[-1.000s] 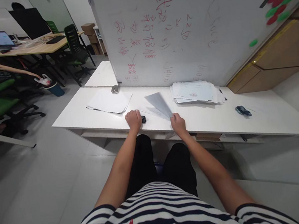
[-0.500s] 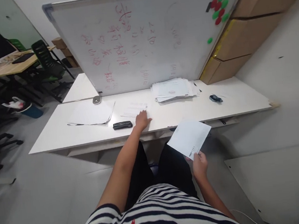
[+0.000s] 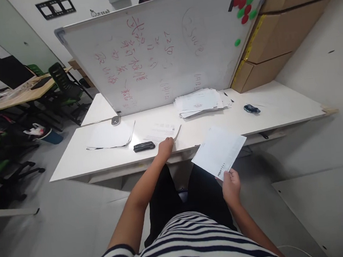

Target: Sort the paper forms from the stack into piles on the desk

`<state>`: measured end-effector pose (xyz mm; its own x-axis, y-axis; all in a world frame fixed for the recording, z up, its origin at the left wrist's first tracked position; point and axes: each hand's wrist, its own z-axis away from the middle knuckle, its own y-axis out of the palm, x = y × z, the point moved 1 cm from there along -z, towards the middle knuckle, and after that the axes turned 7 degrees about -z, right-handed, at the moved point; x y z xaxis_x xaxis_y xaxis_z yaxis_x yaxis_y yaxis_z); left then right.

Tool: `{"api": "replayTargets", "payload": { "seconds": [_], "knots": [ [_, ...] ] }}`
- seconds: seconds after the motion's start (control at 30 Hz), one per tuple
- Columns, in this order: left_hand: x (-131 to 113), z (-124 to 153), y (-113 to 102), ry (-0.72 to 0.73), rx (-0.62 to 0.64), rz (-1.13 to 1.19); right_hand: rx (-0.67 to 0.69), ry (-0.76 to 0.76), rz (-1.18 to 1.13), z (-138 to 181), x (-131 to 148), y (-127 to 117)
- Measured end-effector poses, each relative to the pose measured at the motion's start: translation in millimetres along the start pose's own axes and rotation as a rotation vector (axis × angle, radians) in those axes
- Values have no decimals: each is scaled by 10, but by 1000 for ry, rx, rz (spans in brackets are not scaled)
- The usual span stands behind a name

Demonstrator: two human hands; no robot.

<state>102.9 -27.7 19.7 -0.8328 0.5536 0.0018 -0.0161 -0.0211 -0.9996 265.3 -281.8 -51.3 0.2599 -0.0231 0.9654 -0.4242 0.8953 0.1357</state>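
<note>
My left hand (image 3: 165,147) is closed on the near edge of a printed sheet of paper (image 3: 163,132), whose right side curls up off the white table. Just left of that hand lies a black stapler (image 3: 144,146). In my right hand (image 3: 231,185) is a white sheet with "PONY" lettering (image 3: 218,152), pinched at its lower corner and held over my lap in front of the table edge. The right thumb is on top; the fingers beneath are mostly hidden by the paper.
A stack of papers (image 3: 199,103) rests against the whiteboard (image 3: 151,53). More white sheets (image 3: 111,135) lie at the left, near a computer mouse (image 3: 115,120). A dark blue object (image 3: 251,108) sits on the right. Cardboard boxes (image 3: 275,38) are piled behind.
My left hand, spread flat on the printed sheet before, has closed on its edge and lifted its right side. The right hand still holds its sheet. The camera view has shifted.
</note>
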Motion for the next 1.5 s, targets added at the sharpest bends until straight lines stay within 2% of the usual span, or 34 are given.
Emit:
{"api": "replayTargets", "payload": {
  "seconds": [0.1,0.2,0.33,0.43,0.53,0.6,0.67,0.73,0.8,0.93,1.0,1.23,1.5],
  "knots": [
    [56,-32,-106,-86,-79,168,-6,-13,6,6,-3,3],
    [69,-42,-151,-200,-116,465,-5,-18,2,11,1,-15],
    [49,-38,-120,-370,70,1050,62,-17,-19,27,18,-17],
    [51,-50,-96,-405,138,1264,117,-27,-30,49,28,6],
    [71,-61,-87,-368,135,1208,122,-62,19,68,26,30],
    [75,-57,-85,-334,82,1085,104,-91,66,71,18,41],
    [54,-48,-88,-249,-37,878,98,-116,94,64,5,46],
    [-2,-44,-80,-93,-157,620,99,-126,105,50,-12,46],
    [-74,-55,-39,-16,-180,412,102,-123,121,32,-36,38],
    [-168,-114,115,-236,-54,234,98,-123,159,0,-105,8],
    [-186,-137,175,-286,-38,195,88,-117,151,-10,-147,-7],
    [-159,-106,171,-277,-130,158,79,-75,128,-11,-235,-7],
    [-182,-55,195,-252,-203,98,115,-77,146,-28,-176,30]
  ]
}}
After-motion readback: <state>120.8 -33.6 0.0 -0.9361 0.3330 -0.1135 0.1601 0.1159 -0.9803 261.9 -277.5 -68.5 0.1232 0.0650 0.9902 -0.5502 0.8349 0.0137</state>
